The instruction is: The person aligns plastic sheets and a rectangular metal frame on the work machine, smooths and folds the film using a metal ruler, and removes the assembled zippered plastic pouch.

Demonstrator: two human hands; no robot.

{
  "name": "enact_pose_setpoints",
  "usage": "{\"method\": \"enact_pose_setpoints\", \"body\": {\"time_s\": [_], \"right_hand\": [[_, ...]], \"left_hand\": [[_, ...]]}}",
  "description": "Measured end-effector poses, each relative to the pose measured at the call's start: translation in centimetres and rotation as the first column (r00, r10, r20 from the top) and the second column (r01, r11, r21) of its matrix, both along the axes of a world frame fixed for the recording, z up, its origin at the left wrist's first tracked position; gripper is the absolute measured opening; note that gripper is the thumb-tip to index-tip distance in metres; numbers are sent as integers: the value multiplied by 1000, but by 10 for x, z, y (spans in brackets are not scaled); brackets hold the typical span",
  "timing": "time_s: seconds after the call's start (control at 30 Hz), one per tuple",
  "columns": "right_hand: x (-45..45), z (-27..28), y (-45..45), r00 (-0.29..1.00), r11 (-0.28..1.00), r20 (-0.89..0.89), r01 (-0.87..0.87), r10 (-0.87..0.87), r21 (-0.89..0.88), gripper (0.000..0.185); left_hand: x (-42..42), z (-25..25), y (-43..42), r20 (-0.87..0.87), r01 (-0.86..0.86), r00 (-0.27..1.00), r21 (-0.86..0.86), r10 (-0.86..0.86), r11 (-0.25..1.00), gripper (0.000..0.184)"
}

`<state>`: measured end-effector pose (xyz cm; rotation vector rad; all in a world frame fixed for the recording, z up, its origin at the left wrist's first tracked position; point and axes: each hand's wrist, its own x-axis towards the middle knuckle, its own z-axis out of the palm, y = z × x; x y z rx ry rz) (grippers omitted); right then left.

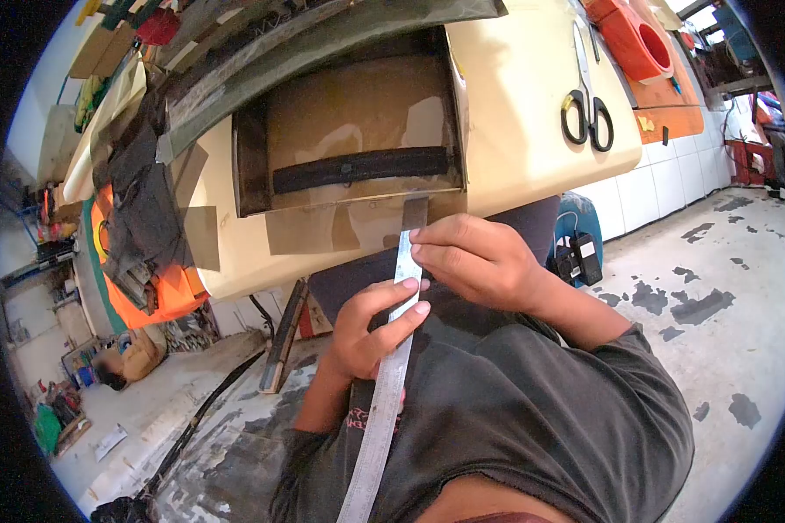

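A long metal ruler (382, 418) runs up from near my body towards the table edge. My left hand (371, 327) is closed round its middle, with the thumb and a finger over its face. At the upper end, my right hand (488, 261) pinches the ruler's edge, with fingertips beside a narrow dark strip (416, 212) that continues past the metal. Whether the right fingers also grip this strip cannot be made out. Just beyond lies an open shallow box (242, 166) with dark sides, a brown inside and a black band (362, 169) along its near side.
Black-handled scissors (588, 109) lie on the cream tabletop (532, 166) near a red tape dispenser (632, 44). Dark translucent sheets (139, 166) hang over the left side with orange material (170, 296). A person (139, 356) is low on the floor at far left.
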<state>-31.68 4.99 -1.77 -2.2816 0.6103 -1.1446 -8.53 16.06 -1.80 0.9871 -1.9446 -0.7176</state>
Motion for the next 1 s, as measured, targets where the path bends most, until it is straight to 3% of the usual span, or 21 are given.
{"method": "enact_pose_setpoints", "body": {"time_s": [0.07,0.27,0.37,0.57,0.63,0.67,0.77,0.8,0.87,0.9,0.97,1.0], "right_hand": [[0,0,1,1000,1000,-4,-1,1,3,26],[-7,3,-4,995,995,-43,-84,86,47,33],[-10,1,-4,994,995,-54,-90,93,53,33],[-11,3,-3,993,988,-60,-99,106,117,33],[-10,1,-3,993,990,-62,-95,102,108,32],[-10,1,-3,993,990,-61,-93,100,109,32],[-8,2,-5,994,992,-49,-93,97,84,32],[-8,1,-6,994,992,-45,-100,104,81,32],[-8,1,-7,993,991,-41,-112,115,77,32],[-8,2,-6,992,991,-51,-111,115,81,32],[-8,3,-7,991,990,-61,-116,122,84,32],[-8,4,-7,991,990,-61,-114,119,80,31]], "left_hand": [[4,0,2,-1,5,1000,130,-5,991,69],[9,7,-16,-77,207,977,92,-200,974,69],[12,5,-16,-27,239,971,117,-237,964,76],[12,-1,-8,-119,214,975,267,-188,940,90],[14,1,-7,-324,247,940,422,-110,872,102],[11,1,-6,-323,249,940,423,-111,871,102],[-7,0,-3,-311,-197,887,417,342,888,57],[-7,1,-4,-310,-198,887,415,343,888,57],[-7,4,-5,-404,-75,813,642,420,763,30],[-2,2,-4,-404,-77,811,642,423,762,30],[12,-1,0,-387,196,852,860,352,470,23],[1,7,-7,-424,240,820,865,385,441,24]]}}
